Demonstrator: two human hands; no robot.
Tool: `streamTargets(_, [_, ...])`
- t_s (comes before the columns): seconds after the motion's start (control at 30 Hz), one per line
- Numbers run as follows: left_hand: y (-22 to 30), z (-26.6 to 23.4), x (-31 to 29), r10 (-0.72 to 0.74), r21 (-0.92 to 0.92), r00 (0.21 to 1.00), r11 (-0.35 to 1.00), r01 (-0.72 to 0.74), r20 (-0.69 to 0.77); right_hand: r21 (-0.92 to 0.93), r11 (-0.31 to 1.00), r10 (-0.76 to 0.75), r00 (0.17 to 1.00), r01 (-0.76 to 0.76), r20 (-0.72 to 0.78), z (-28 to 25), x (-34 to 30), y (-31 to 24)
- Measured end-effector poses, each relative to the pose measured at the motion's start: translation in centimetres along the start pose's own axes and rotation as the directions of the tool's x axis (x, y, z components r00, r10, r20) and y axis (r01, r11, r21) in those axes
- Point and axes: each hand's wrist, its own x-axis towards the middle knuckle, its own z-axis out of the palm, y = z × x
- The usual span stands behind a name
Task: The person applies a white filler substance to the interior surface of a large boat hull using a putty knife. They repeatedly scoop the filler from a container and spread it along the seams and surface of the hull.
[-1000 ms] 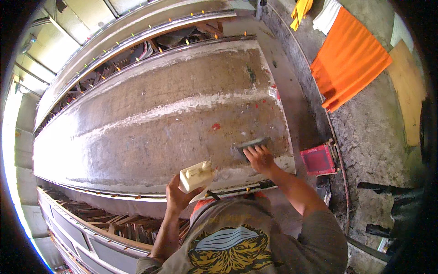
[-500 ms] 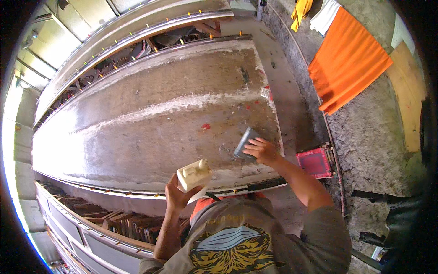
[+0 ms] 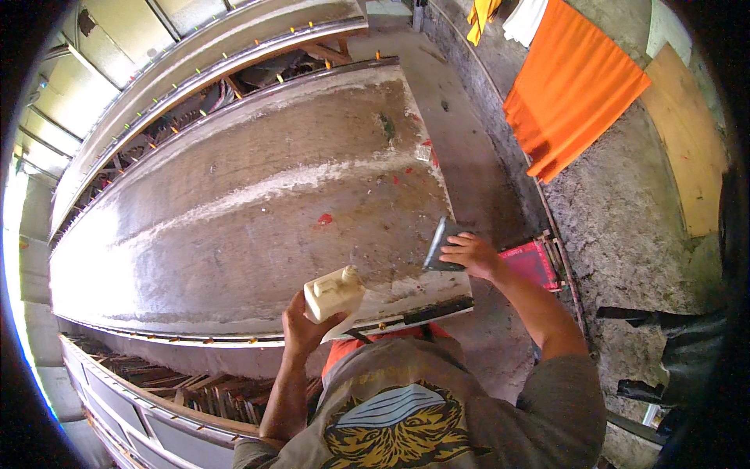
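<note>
My left hand [image 3: 300,327] is wrapped round a cream plastic jug [image 3: 331,297] with a short neck, held tilted over the table's near edge. My right hand [image 3: 475,255] grips a dark grey, flat rectangular block [image 3: 442,245] by its right side. The block is tipped up near the right end of a long table [image 3: 234,242]; whether it touches the top I cannot tell. The table's brown surface is worn, with whitish streaks and a red spot [image 3: 324,220].
Beyond the table stands another long table [image 3: 258,37]; one more, with wooden slats [image 3: 211,395], lies behind at left. A pink-red framed screen [image 3: 531,264] leans by the right wall. Orange cloth [image 3: 574,90] and a plywood sheet [image 3: 687,144] are there too.
My right hand has moved the block rightward toward the table's end, and the block is more upright. The left hand still holds the jug; the whole view has shifted slightly.
</note>
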Motion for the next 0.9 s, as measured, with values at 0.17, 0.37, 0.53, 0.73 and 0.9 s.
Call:
streamTargets(0.17, [-0.8, 0.5, 0.3, 0.004, -0.059, 0.999, 0.998, -0.002, 0.041, 0.088, 0.970, 0.230, 0.972, -0.226, -0.046, -0.6, -1.3, -0.4])
streamTargets(0.37, [-1.4, 0.4, 0.2, 0.019, 0.008, 0.998, 1.000, -0.019, 0.064, 0.154, 0.918, 0.379, 0.923, -0.365, -0.070, -0.3, 2.5, -0.6])
streamTargets(0.53, [-1.3, 0.9, 0.5, 0.021, 0.026, 0.995, 0.999, -0.024, 0.093, 0.020, 0.720, 0.689, 0.710, -0.694, -0.147, 3.7, 4.6, -1.7])
streamTargets(0.73, [0.6, 1.0, 0.7, -0.020, -0.015, 0.994, 1.000, 0.022, 0.105, -0.212, 0.810, 0.531, 0.838, -0.546, -0.128, 5.7, 6.5, -14.5])
streamTargets(0.9, [-0.1, 0.5, 1.5, 0.005, 0.007, 0.990, 1.000, -0.006, 0.139, -0.248, 0.604, 0.689, 0.653, -0.757, -0.315, 6.3, 6.0, -8.1])
